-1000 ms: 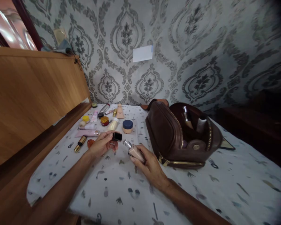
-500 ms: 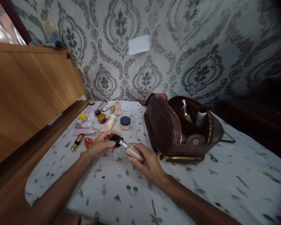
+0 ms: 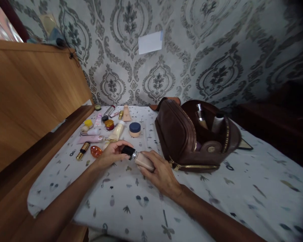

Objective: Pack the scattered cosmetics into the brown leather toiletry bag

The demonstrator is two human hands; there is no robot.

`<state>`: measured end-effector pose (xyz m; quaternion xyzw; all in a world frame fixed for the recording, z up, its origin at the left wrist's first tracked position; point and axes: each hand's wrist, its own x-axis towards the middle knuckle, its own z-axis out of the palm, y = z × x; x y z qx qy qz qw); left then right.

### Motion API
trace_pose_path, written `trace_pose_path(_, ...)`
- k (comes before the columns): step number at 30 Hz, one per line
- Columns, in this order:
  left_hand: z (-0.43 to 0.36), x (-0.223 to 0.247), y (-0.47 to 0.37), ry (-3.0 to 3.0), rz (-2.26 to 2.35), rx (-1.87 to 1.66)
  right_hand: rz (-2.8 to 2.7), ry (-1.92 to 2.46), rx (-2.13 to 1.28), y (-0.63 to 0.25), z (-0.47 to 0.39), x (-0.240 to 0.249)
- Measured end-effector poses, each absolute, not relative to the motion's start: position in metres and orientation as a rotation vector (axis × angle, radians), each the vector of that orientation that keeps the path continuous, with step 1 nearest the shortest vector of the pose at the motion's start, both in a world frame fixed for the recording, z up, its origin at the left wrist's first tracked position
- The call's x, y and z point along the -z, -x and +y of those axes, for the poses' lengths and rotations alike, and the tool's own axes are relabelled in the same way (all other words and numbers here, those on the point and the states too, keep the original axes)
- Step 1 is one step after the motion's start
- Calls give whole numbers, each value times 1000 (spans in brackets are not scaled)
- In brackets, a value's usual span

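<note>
My right hand (image 3: 163, 171) is closed around a glass foundation bottle (image 3: 144, 162) filled with a beige liquid. Its black cap (image 3: 128, 152) is pinched in my left hand (image 3: 114, 153) and covers most of the bottle's silver neck. Bottle and cap lie tilted in line, held above the patterned cloth. Close to my left wrist is an orange faceted, egg-shaped item (image 3: 96, 151). A brown leather cosmetic bag (image 3: 176, 131) stands open to the right of my hands, with a pump bottle (image 3: 201, 117) and a white-bodied bottle (image 3: 217, 123) inside.
Beyond my left hand lie a navy-lidded jar (image 3: 134, 129), a cream tube (image 3: 118, 130), a peach tube (image 3: 126, 113), an amber-lidded jar (image 3: 109, 124) and a black-and-gold lipstick (image 3: 83, 151). A wooden panel (image 3: 37, 90) borders the left; a patterned wall rises behind.
The black cap and the bottle have come closer together, so less of the silver neck shows. The view has shifted slightly; the bag and other cosmetics stay in place.
</note>
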<state>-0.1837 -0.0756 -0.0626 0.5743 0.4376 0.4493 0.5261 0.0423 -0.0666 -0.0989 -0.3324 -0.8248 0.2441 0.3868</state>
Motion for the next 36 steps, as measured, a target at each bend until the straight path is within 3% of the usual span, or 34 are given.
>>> trace_pose_path(17,-76,74,170,-1392,1047,-996,-2126,837,-560,-42,-67,104)
trace_pose_path(36,-81,68,164,-1415,1028,-1071,-1898,857,-963,-38,-66,96)
